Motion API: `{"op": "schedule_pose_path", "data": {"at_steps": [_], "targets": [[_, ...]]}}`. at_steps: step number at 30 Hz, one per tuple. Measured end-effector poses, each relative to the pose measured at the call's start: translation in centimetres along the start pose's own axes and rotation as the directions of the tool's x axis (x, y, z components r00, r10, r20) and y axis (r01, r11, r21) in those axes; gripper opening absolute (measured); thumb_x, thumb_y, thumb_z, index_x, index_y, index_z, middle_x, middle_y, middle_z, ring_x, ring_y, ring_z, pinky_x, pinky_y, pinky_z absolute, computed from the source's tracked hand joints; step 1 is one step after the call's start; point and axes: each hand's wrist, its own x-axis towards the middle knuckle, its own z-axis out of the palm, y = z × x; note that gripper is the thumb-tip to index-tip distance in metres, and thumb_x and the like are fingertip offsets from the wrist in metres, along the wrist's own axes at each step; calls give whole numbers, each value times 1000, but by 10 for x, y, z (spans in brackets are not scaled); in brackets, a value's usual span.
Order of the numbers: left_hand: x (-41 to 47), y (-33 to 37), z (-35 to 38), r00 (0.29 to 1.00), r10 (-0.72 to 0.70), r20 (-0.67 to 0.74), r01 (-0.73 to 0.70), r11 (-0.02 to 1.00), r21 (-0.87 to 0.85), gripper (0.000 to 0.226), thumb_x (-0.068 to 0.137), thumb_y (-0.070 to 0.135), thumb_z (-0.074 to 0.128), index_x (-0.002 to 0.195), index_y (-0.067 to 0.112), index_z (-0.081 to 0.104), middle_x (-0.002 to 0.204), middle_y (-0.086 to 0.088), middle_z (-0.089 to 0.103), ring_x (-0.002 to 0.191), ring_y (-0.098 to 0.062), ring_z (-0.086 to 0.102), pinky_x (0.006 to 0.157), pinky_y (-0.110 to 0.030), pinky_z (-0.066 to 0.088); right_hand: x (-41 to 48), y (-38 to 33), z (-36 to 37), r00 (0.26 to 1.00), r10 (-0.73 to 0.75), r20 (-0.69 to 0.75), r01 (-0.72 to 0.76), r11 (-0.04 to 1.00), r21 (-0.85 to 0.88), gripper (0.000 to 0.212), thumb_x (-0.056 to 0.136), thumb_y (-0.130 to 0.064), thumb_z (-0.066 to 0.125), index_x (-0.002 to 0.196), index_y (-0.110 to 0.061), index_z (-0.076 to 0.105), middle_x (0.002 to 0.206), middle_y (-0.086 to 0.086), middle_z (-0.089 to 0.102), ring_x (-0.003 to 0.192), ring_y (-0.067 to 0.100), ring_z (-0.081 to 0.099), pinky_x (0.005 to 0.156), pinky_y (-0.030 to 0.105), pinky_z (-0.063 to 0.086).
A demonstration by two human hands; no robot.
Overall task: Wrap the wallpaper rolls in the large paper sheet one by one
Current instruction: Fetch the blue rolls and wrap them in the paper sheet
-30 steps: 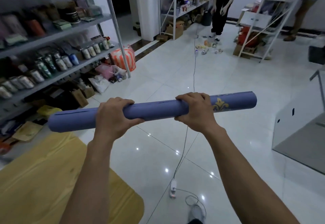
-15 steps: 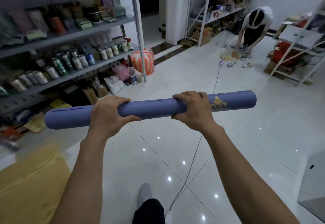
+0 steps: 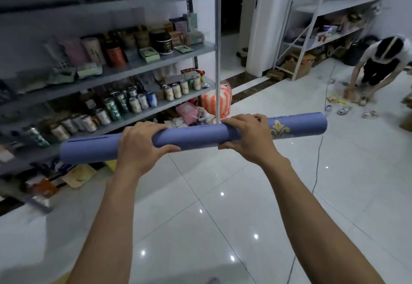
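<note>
Both hands hold one blue roll (image 3: pixel 196 137) level in the air at arm's length. The left hand (image 3: pixel 138 147) curls over it left of its middle with the thumb underneath, and the right hand (image 3: pixel 247 138) wraps it right of the middle with the fingers laid over the top. Each end juts free past its hand. The left end points toward a grey shelf (image 3: pixel 133 65), and the right end, with a gold motif (image 3: pixel 279 128) just past the right hand, hangs over glossy tiled floor (image 3: pixel 200 217). That floor spreads wide beneath the hands and off to the right of them. A thin cord (image 3: pixel 317 161) trails across it beyond the right forearm. Just behind the roll, between the hands, a metal post (image 3: pixel 217 49) of the shelf rises, with a striped bag (image 3: pixel 219 103) at its foot. Rows of cans (image 3: pixel 124 105) stand beyond the left hand, close to the roll's left end. Far past the right hand a person (image 3: pixel 379 65) bends to the floor before a white rack (image 3: pixel 323 16), cut off by the frame edge. The palms cover the roll where they grip, and the left fingertips are hidden behind it. The paper's outer edge shows only as a dark line along the top. Left of the left hand the shelf goods blur and no label can be read. Both forearms run out of the bottom edge, where a grey shoe (image 3: pixel 214 280) tip barely shows.
</note>
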Motion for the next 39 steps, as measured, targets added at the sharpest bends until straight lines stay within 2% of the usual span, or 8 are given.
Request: {"op": "schedule_pose_path", "data": {"at_steps": [6, 11, 18, 21, 25, 31, 35, 39], "targets": [[48, -77, -21, 994, -83, -74, 89, 993, 79, 70, 65, 75, 64, 113, 24, 67, 107, 1, 69, 94, -19, 61, 87, -40, 48, 103, -36, 24, 991, -136, -10, 136, 990, 32, 60, 72, -55, 74, 126, -35, 55, 121, -3, 61, 113, 21, 51, 102, 45, 30], [82, -127, -37, 981, -136, -141, 157, 975, 155, 66, 66, 68, 69, 115, 24, 66, 108, 1, 69, 94, -20, 60, 86, -38, 45, 182, -63, 51, 974, -226, -27, 228, 972, 56, 59, 73, -56, 72, 125, -34, 57, 122, -5, 60, 111, 21, 50, 99, 42, 28], [138, -209, -52, 951, -233, -203, 272, 942, 194, 72, 65, 75, 59, 114, 24, 66, 110, 2, 69, 96, -19, 61, 87, -39, 46, 308, -103, 97, 924, -380, -36, 382, 921, 73, 59, 75, -54, 71, 127, -33, 56, 122, -4, 60, 112, 22, 51, 96, 40, 29], [167, -250, -57, 930, -292, -222, 339, 915, 217, 80, 62, 84, 52, 115, 26, 66, 111, 4, 68, 97, -18, 60, 88, -40, 47, 367, -123, 119, 898, -438, -43, 440, 892, 102, 59, 74, -55, 72, 126, -31, 57, 120, -3, 61, 111, 22, 52, 96, 40, 29], [206, -299, -75, 914, -315, -254, 369, 907, 202, 93, 62, 92, 37, 115, 23, 67, 111, 1, 69, 96, -22, 62, 88, -42, 49, 443, -156, 140, 862, -506, -39, 506, 853, 128, 62, 74, -60, 69, 128, -33, 54, 124, -5, 59, 114, 21, 50, 99, 41, 30], [257, -382, -113, 889, -327, -320, 416, 868, 269, 91, 66, 91, 40, 115, 19, 67, 109, 0, 70, 96, -23, 63, 89, -46, 51, 551, -220, 166, 801, -590, -104, 599, 786, 153, 62, 76, -59, 68, 129, -33, 53, 125, -6, 58, 116, 19, 48, 99, 39, 26], [279, -428, -137, 868, -354, -349, 454, 850, 268, 90, 64, 90, 41, 117, 21, 66, 112, 1, 68, 97, -21, 60, 90, -43, 49, 601, -263, 185, 781, -612, -128, 625, 759, 183, 61, 76, -58, 68, 129, -33, 54, 121, -6, 58, 112, 18, 49, 96, 38, 27], [299, -487, -155, 870, -315, -380, 445, 834, 327, 87, 66, 87, 42, 114, 19, 67, 108, -1, 70, 94, -24, 63, 87, -43, 50, 647, -308, 206, 775, -615, -144, 632, 757, 165, 63, 73, -61, 69, 128, -33, 55, 120, -5, 60, 113, 20, 51, 96, 39, 27]]}}
